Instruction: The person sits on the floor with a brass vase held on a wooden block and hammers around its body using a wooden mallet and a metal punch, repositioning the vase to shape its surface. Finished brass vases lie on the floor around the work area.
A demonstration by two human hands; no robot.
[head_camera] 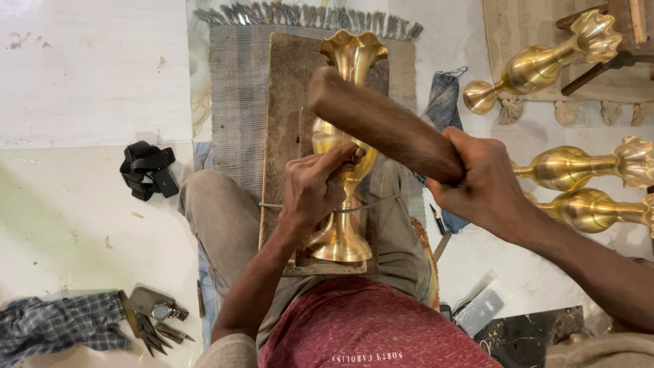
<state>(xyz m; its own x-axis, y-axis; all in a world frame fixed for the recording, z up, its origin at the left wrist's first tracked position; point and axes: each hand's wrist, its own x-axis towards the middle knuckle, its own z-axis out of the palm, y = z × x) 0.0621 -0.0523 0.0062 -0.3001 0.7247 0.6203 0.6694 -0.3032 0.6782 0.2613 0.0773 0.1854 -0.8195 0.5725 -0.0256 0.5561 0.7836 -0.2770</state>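
Metalwork workshop, floor setup: I sat at a worn board [286, 102] on a mat, finished brass vases [538, 65] alongside, small punches [160, 330] nearby.

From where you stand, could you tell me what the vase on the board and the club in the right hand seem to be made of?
The vase looks like polished brass: golden yellow with mirror-bright highlights. The club in the right hand looks like bare, unvarnished wood: dull brown, matte, rounded at the end. The board seems to be rough, worn wood.
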